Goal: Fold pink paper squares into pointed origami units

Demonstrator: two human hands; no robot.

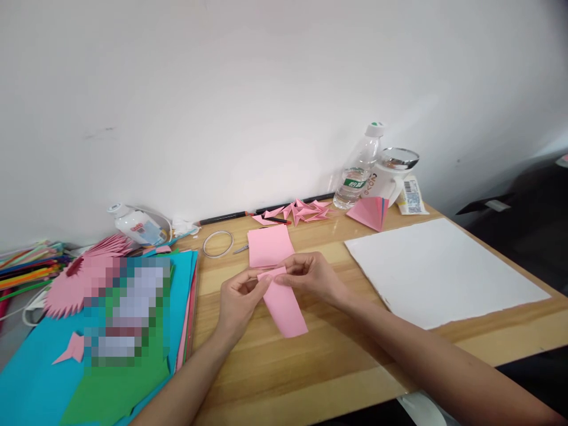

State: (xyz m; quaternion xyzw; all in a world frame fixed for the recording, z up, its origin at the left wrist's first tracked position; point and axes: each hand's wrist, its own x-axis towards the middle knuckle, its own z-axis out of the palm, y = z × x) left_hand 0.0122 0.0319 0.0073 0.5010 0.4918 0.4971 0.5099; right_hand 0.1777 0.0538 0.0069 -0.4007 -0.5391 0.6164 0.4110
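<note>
My left hand (239, 299) and my right hand (310, 275) both pinch the top end of a narrow pink paper strip (284, 307) that lies on the wooden table (310, 361). The strip's upper edge is folded over between my fingertips. A second pink paper sheet (268, 245) lies flat just behind the strip. Further back sits a pile of folded pink paper pieces (306, 211), and a larger folded pink fan shape (370, 213) lies beside a plastic water bottle (357, 168).
A large white sheet (444, 272) covers the table's right side. Blue and green coloured sheets (102, 378) are stacked at left, with a pink paper flower (73, 284) and coloured sticks (26, 269). A tape ring (218, 243), small scissors (241, 249), a glue bottle (135, 225) and a white cup (390, 174) stand near the wall.
</note>
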